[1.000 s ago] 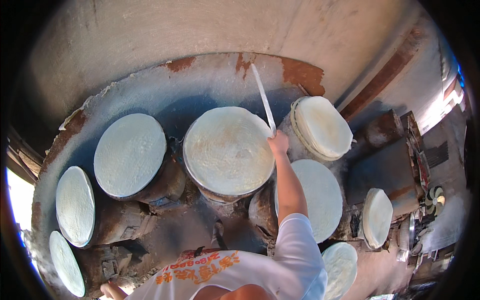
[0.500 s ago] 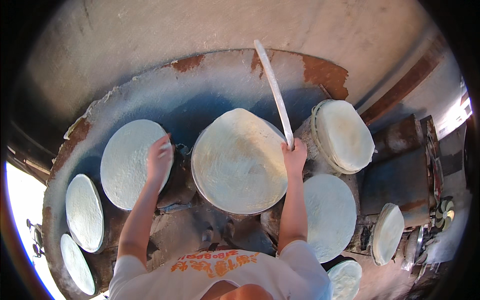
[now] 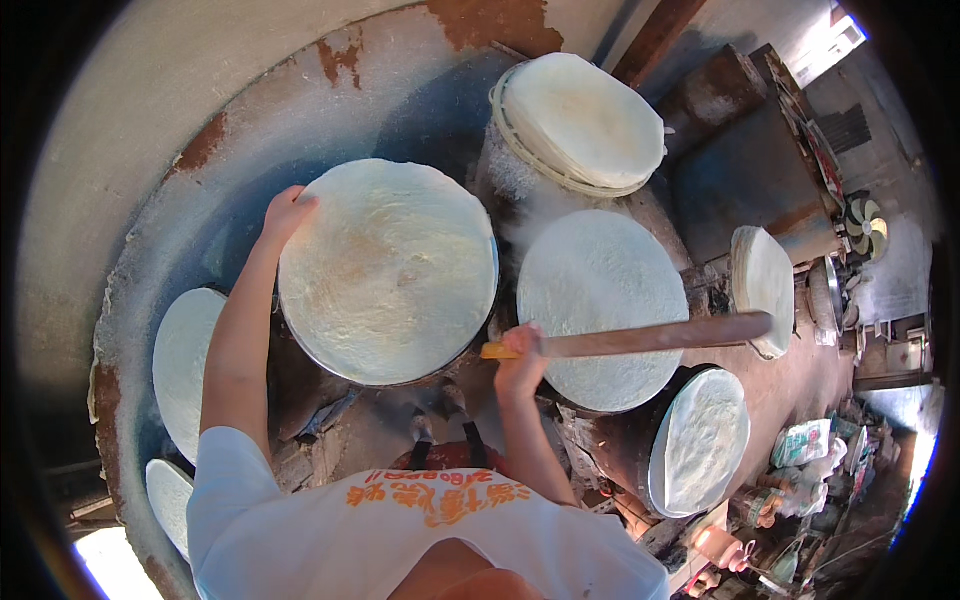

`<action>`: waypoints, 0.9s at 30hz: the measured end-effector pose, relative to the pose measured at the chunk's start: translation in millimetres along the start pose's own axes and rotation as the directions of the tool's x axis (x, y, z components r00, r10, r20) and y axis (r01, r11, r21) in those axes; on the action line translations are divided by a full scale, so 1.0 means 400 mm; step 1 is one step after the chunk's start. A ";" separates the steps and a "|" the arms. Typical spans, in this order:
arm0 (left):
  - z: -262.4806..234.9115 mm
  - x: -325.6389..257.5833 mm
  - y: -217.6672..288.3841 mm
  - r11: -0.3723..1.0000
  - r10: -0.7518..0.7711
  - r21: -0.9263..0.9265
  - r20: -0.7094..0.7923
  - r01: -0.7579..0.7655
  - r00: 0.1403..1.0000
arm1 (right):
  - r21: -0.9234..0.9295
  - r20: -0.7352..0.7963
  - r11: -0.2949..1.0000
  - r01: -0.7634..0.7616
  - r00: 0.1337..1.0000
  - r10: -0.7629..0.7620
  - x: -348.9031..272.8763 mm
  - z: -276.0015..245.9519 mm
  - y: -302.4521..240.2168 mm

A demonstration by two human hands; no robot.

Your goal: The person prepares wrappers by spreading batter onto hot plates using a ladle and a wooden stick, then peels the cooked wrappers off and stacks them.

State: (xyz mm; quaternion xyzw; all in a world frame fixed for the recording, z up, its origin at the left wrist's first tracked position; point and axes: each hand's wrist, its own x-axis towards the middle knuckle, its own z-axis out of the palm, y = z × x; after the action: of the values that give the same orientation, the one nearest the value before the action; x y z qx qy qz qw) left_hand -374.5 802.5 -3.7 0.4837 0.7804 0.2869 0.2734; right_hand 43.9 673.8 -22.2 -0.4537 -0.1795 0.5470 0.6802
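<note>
While the right hand [image 3: 522, 352] is clenched around one end of a long flat stick [image 3: 640, 337], the stick lies level, pointing right across a neighbouring round sheet [image 3: 600, 300]. Left hand [image 3: 287, 212] fingers rest spread on the central round sheet's [image 3: 388, 270] far-left rim.

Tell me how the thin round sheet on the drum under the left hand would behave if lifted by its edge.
The round sheet looks very thin and lies flat across its drum, so it would probably droop, not stay stiff. It is likely light and may tear easily. The left hand touches only its rim; the right hand holds a long flat stick.
</note>
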 end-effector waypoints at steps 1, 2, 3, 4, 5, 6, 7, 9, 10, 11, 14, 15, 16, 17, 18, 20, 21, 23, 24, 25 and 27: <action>0.000 -0.001 0.021 1.000 0.008 0.006 0.000 -0.008 1.000 | 0.025 0.025 0.999 0.026 0.999 -0.027 0.011 -0.009 0.036; -0.007 -0.004 0.031 0.997 0.042 0.062 -0.018 -0.040 0.999 | 0.055 0.047 0.998 0.043 0.998 -0.045 0.011 -0.002 0.055; -0.012 -0.010 0.040 0.991 0.074 0.118 -0.036 -0.070 0.997 | 0.065 0.044 0.997 0.035 0.998 -0.038 0.018 -0.002 0.061; -0.015 -0.017 0.046 0.989 0.073 0.130 -0.039 -0.067 0.997 | 0.157 0.031 0.987 0.017 0.999 -0.023 0.032 -0.003 0.063; -0.027 -0.027 0.043 0.993 0.087 0.087 -0.067 -0.081 0.994 | 0.251 0.019 0.968 -0.008 1.000 0.004 0.035 0.008 0.060; -0.042 -0.034 0.051 0.994 0.106 0.034 -0.102 -0.103 0.989 | 0.303 -0.038 0.952 -0.038 0.998 0.052 0.039 0.032 0.031; -0.058 -0.047 0.054 0.994 0.102 0.045 -0.116 -0.098 0.988 | 0.331 -0.006 0.942 -0.060 0.998 0.065 0.037 0.016 0.036; -0.065 -0.087 0.075 0.993 -0.009 -0.115 -0.147 -0.008 0.989 | 0.348 0.051 0.934 -0.083 0.996 0.070 0.037 0.016 0.024; -0.075 -0.105 0.082 0.993 -0.017 -0.119 -0.168 -0.003 0.986 | 0.305 0.043 0.948 -0.088 0.996 0.078 0.039 0.022 0.023; -0.084 -0.123 0.095 0.990 0.007 -0.136 -0.186 -0.033 0.983 | 0.263 0.036 0.960 -0.092 0.996 0.085 0.040 0.033 0.015; -0.121 -0.212 0.146 0.985 0.039 -0.152 -0.260 -0.081 0.965 | 0.187 0.095 0.978 -0.093 0.993 0.076 0.016 0.064 0.001; -0.128 -0.259 0.173 0.984 0.051 -0.151 -0.283 -0.097 0.958 | 0.150 0.095 0.982 -0.118 0.990 0.104 0.015 0.072 0.004; -0.131 -0.306 0.203 0.985 0.039 -0.151 -0.299 -0.087 0.954 | 0.146 0.112 0.981 -0.131 0.987 0.115 0.020 0.080 0.001; -0.138 -0.358 0.237 0.984 0.144 -0.051 -0.359 -0.173 0.922 | -0.010 0.176 0.996 -0.087 0.981 0.087 0.020 0.088 -0.002; -0.141 -0.411 0.269 0.967 0.252 0.056 -0.399 -0.250 0.882 | -0.160 0.239 0.987 -0.030 0.969 0.068 0.015 0.090 -0.007; -0.134 -0.517 0.332 0.913 0.408 0.186 -0.444 -0.364 0.798 | -0.190 0.282 0.981 0.033 0.959 0.022 0.023 0.073 -0.036; -0.121 -0.576 0.370 0.876 0.481 0.221 -0.472 -0.429 0.739 | -0.228 0.311 0.967 0.112 0.950 -0.036 0.029 0.053 -0.057; -0.098 -0.698 0.419 0.831 0.551 0.248 -0.490 -0.497 0.676 | -0.222 0.340 0.958 0.180 0.936 -0.097 0.005 0.044 -0.108; -0.089 -0.754 0.436 0.809 0.585 0.294 -0.493 -0.509 0.644 | -0.266 0.342 0.938 0.221 0.932 -0.123 -0.026 0.058 -0.152; -0.085 -0.805 0.460 0.774 0.631 0.338 -0.492 -0.536 0.600 | -0.363 0.356 0.865 0.345 0.910 -0.214 -0.029 0.049 -0.180; -0.083 -0.897 0.518 0.617 0.786 0.466 -0.416 -0.635 0.458 | -0.466 0.349 0.766 0.443 0.887 -0.301 -0.017 0.013 -0.239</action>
State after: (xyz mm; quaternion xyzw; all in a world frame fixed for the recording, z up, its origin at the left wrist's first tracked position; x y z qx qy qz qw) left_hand -136.7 545.2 220.1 0.6820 0.5753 0.4101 -0.1890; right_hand 93.1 670.9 60.1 -0.5054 -0.4968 0.3813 0.5935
